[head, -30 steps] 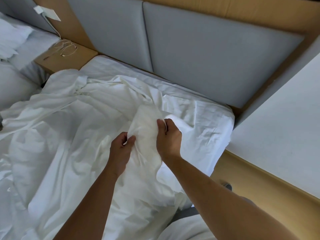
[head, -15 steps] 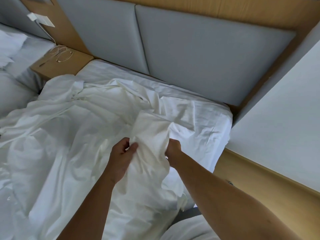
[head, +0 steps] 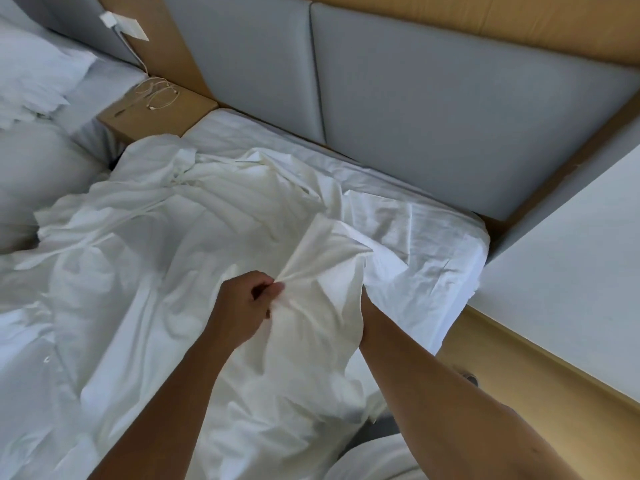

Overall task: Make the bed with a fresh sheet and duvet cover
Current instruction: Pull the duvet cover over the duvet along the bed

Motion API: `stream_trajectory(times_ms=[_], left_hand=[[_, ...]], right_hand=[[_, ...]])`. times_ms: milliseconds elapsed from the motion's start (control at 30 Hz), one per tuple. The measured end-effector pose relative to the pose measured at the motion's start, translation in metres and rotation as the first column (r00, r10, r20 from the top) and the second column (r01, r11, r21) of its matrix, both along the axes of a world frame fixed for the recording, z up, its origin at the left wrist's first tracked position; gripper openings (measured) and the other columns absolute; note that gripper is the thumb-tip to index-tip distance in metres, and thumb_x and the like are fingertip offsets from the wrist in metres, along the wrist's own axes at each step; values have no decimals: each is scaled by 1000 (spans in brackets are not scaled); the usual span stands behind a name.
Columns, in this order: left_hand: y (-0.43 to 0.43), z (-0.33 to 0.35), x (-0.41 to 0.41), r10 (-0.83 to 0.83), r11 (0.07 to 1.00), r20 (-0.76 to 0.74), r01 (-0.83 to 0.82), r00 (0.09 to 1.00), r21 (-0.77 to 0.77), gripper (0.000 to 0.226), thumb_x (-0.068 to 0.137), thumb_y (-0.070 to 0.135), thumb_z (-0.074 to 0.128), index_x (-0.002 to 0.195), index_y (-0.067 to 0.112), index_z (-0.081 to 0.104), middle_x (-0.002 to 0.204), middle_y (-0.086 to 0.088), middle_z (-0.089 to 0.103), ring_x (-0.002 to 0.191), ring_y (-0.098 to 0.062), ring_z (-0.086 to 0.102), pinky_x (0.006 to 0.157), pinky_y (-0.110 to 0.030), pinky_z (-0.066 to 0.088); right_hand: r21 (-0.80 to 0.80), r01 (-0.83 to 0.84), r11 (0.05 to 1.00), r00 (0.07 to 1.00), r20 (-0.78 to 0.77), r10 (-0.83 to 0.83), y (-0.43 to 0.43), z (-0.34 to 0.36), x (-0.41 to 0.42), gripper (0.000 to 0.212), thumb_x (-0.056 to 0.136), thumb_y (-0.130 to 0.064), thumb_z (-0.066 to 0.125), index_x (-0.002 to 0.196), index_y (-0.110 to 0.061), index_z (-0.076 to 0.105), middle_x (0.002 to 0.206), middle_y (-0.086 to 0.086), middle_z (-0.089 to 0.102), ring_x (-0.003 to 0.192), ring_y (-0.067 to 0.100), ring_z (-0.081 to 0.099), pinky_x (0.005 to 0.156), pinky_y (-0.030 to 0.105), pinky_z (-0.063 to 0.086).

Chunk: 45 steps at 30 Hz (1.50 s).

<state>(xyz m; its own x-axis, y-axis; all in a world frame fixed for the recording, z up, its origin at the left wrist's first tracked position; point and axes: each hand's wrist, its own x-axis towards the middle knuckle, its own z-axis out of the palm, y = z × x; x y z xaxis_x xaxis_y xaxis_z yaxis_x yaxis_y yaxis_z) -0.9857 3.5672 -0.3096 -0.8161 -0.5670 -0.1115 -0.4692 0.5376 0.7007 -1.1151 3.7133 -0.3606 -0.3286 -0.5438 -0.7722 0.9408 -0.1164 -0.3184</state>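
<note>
Loose cloth: large white crumpled cloth (head: 166,271), thin, matte, soft-creased; heaped over most of the bed, spilling off the near edge.
Raised fold: broad peaked flap of the same cloth (head: 329,258), lifted between the two arms, with creases fanning out from one gathered point.
Left hand (head: 247,306): back upward, fingers curled, thumb and forefinger pinching the gathered tuck at the left edge of the flap.
Right forearm (head: 433,386): bare, reaching in from lower right, wrist touching the flap's right edge.
Right hand: hidden behind the flap; cannot tell whether spread or gripping.
Fitted sheet: white sheet with faint woven stripes (head: 426,237), lightly wrinkled, stretched over the mattress, exposed at the head end and right corner.
Headboard: flat grey upholstered panels (head: 450,116), smooth-faced, meeting at a narrow vertical seam.
Surround: tan wood-grain frame (head: 450,15) above and beside the panels.
Bedside shelf: tan wooden ledge (head: 131,116), left of the bed's head.
Cable: thin white cord (head: 156,95), loosely coiled on the ledge.
Wall plate: small white rectangular plate (head: 128,27) on the wood above the ledge.
Neighbouring bedding: plump white pillows (head: 34,74), far left.
Right side: flat matte white surface (head: 571,271), edged below by pale wood.
</note>
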Motion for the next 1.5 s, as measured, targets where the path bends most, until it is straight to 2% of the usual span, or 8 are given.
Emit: stream_trajectory(times_ms=[300,467,733,867,1000,1167,1333,1500], left_hand=[[33,-6,95,-428,894,255,365,867,260,15,93,28,72,78,30,71,80,12,63,73,-4,61,69,-21,48],[-19,16,-1,183,926,-108,-134,977,354,10,91,14,74,91,24,75,87,3,75,79,-12,72,66,-27,60],[9,-24,-83,-9,986,-65,19,998,165,37,88,32,76,61,22,52,53,14,51,53,-4,44,56,-15,35],[1,-24,-102,126,988,-206,-104,970,113,31,92,28,72,68,14,57,61,6,55,55,-5,46,58,-17,37],[-11,-19,-117,187,978,-262,-156,947,135,26,92,25,71,76,7,62,66,4,57,58,-5,49,59,-18,40],[0,-16,-109,56,953,-228,15,972,301,25,93,28,72,72,18,61,65,11,57,60,-6,50,60,-17,42],[8,-6,-87,-147,891,-155,199,977,408,22,95,28,68,76,18,64,75,-2,64,64,-12,55,65,-28,47],[4,7,-77,-136,919,-174,190,975,346,21,96,22,68,77,17,63,73,-6,62,64,-10,53,60,-20,44]], right_hand=[[213,-14,977,996,-87,33,4,-7,-6,24,97,-5,46,76,-12,56,66,2,57,55,17,58,57,23,48],[188,-184,965,964,-157,215,3,-6,-5,25,98,-27,49,80,-15,62,74,4,63,72,23,58,73,33,48],[220,-165,962,952,-220,213,6,-2,-7,28,105,-36,46,107,-13,63,98,11,71,89,23,67,72,36,56],[842,-178,509,211,-472,856,25,2,4,19,94,-1,48,110,0,60,116,20,62,107,33,62,89,37,49],[902,-260,346,-264,-411,873,54,-14,49,36,101,-11,40,135,1,46,104,23,60,91,39,62,74,41,46],[332,-102,938,926,-313,211,53,-10,12,7,74,-28,66,75,-22,63,68,-3,57,53,6,53,52,18,46],[466,153,872,768,-611,191,42,-29,-28,19,81,-9,70,99,-12,75,101,0,72,94,21,67,85,27,49],[524,-162,836,502,-686,527,21,-6,-58,38,78,2,50,57,-25,66,52,-14,54,47,8,42,54,22,38]])
